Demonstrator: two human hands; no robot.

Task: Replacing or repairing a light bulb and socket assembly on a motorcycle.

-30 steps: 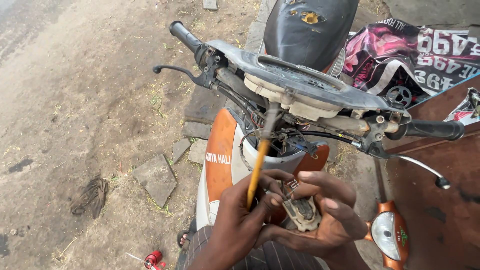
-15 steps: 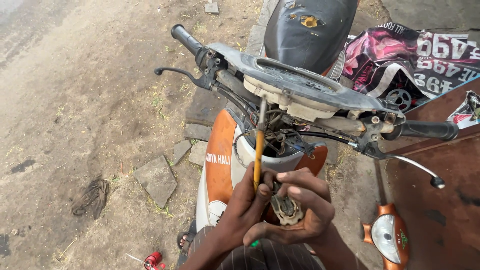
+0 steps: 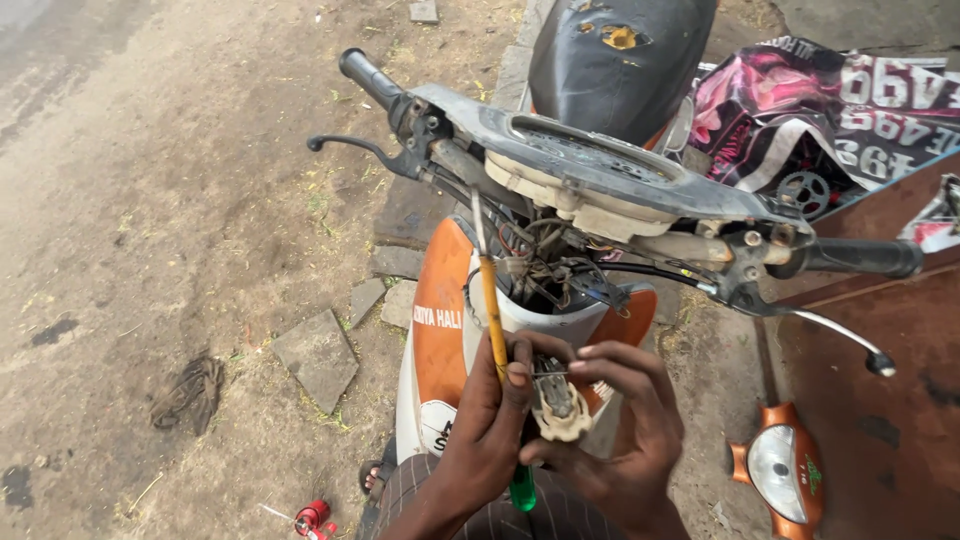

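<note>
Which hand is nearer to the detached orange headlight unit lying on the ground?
Right. The right hand holds a small cream part on the side toward the headlight unit; the left hand, gripping the screwdriver, sits farther away.

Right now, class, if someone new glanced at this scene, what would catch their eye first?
First, the stripped orange-and-white scooter at centre, its handlebar bare, tangled wires exposed. Below it, the left hand grips a yellow-shafted screwdriver while the right hand steadies a small cream part. A detached orange headlamp lies lower right.
</note>
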